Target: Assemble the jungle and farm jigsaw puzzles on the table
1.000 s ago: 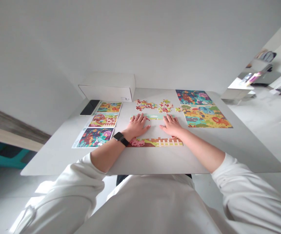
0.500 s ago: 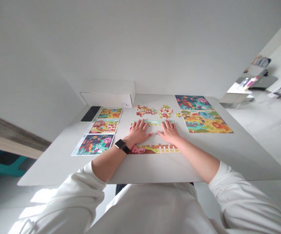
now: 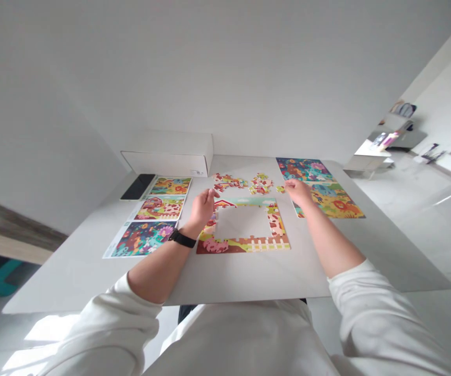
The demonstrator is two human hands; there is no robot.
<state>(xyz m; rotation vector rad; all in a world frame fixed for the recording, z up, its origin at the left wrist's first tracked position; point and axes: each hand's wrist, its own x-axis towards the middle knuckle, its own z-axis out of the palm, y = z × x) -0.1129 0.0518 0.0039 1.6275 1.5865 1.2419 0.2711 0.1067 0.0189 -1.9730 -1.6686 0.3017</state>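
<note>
A jigsaw border (image 3: 243,244) lies on the white table, a closed rectangle of farm-scene pieces with a picket fence along its near side. My left hand (image 3: 202,207) is raised above the border's left side, fingers slightly apart, and shows no piece. My right hand (image 3: 298,190) hovers beyond the border's right corner, fingertips drawn together next to a small loose piece (image 3: 280,189). Whether it holds anything is hidden. Loose puzzle pieces (image 3: 229,181) lie in a cluster beyond the border, with a second cluster (image 3: 260,184) beside it.
Three printed picture cards (image 3: 159,208) lie in a column left of the border, and two larger picture sheets (image 3: 333,202) lie right of it. A white box (image 3: 166,155) and a black phone (image 3: 137,187) stand at the far edge of the table (image 3: 249,277).
Both hands have lifted off the flat spot on the puzzle and moved apart, uncovering the border's sides. The right hand has gone up to the right, and the view has shifted slightly.
</note>
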